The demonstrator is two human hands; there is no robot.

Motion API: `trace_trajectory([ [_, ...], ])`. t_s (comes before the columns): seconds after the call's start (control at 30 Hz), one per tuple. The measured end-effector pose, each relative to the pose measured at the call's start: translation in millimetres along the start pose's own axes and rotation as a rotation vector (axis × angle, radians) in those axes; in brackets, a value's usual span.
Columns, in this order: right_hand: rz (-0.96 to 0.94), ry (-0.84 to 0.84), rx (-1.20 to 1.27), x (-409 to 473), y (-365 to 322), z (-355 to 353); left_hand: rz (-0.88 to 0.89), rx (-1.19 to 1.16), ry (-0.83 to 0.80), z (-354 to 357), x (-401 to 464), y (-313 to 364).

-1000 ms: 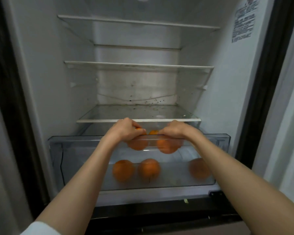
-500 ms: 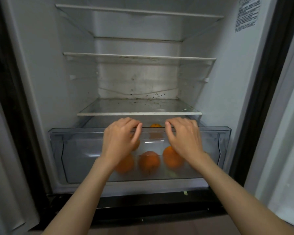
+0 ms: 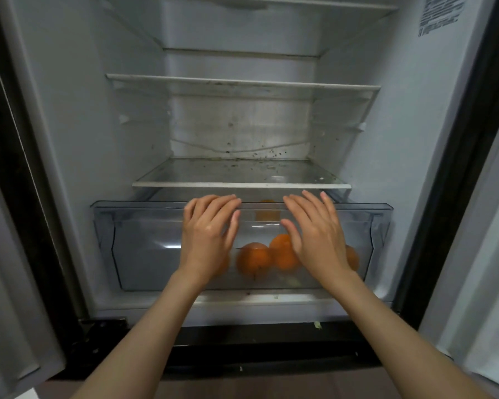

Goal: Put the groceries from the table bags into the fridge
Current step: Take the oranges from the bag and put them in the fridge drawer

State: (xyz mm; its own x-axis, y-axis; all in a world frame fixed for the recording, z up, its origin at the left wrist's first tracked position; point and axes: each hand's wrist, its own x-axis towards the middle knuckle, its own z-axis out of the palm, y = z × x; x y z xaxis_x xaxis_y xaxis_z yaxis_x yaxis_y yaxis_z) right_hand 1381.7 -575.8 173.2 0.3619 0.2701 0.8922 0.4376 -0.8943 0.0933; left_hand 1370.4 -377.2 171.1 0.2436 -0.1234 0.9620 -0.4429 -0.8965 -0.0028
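Observation:
The fridge stands open in front of me. At its bottom is a clear plastic crisper drawer (image 3: pixel 144 243) with several oranges (image 3: pixel 254 259) inside, seen through its front wall. My left hand (image 3: pixel 209 234) and my right hand (image 3: pixel 314 237) lie flat against the drawer's front, fingers spread, fingertips at its top rim. Neither hand holds anything. One orange is partly hidden behind each hand.
Above the drawer a glass shelf (image 3: pixel 239 185) carries only dark specks. A second shelf (image 3: pixel 242 82) sits higher up. The fridge's dark door frame (image 3: pixel 458 197) rises on the right, the open door (image 3: pixel 9 254) on the left. A floor strip shows below.
My hands let go of the drawer's rim and opened flat against its front. The drawer slid back into the fridge and the oranges rolled together toward the middle.

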Motion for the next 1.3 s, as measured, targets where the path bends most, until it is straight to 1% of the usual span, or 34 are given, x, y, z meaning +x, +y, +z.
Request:
trace_trajectory([
  [0.13,0.092,-0.033,-0.044,10,0,15,-0.12,0.111,-0.087,10,7,3],
  [0.2,0.131,-0.077,-0.068,15,2,23,-0.155,0.187,-0.207,13,13,7],
  [0.27,0.159,-0.176,-0.1,20,3,30,-0.175,0.241,-0.335,17,18,6],
  [0.43,0.129,-0.456,-0.106,24,13,38,-0.132,0.181,-0.565,24,21,-13],
  [0.5,0.142,-0.529,-0.108,30,17,42,-0.147,0.172,-0.646,29,26,-18],
  [0.6,0.163,-0.607,-0.11,39,19,50,-0.201,0.148,-0.717,39,32,-21],
  [0.77,0.159,-0.664,-0.108,40,21,51,-0.202,0.194,-0.803,41,33,-25],
  [0.9,0.165,-0.672,-0.046,45,20,45,-0.225,0.188,-0.864,35,44,-23],
  [1.03,0.163,-0.655,0.012,26,9,37,-0.254,0.191,-0.779,26,31,-13],
  [1.2,0.146,-0.691,0.097,-7,-22,14,-0.282,0.18,-0.812,-7,-11,4],
  [1.3,0.123,-0.7,0.16,-25,-47,-2,-0.321,0.11,-0.744,-40,-30,14],
])
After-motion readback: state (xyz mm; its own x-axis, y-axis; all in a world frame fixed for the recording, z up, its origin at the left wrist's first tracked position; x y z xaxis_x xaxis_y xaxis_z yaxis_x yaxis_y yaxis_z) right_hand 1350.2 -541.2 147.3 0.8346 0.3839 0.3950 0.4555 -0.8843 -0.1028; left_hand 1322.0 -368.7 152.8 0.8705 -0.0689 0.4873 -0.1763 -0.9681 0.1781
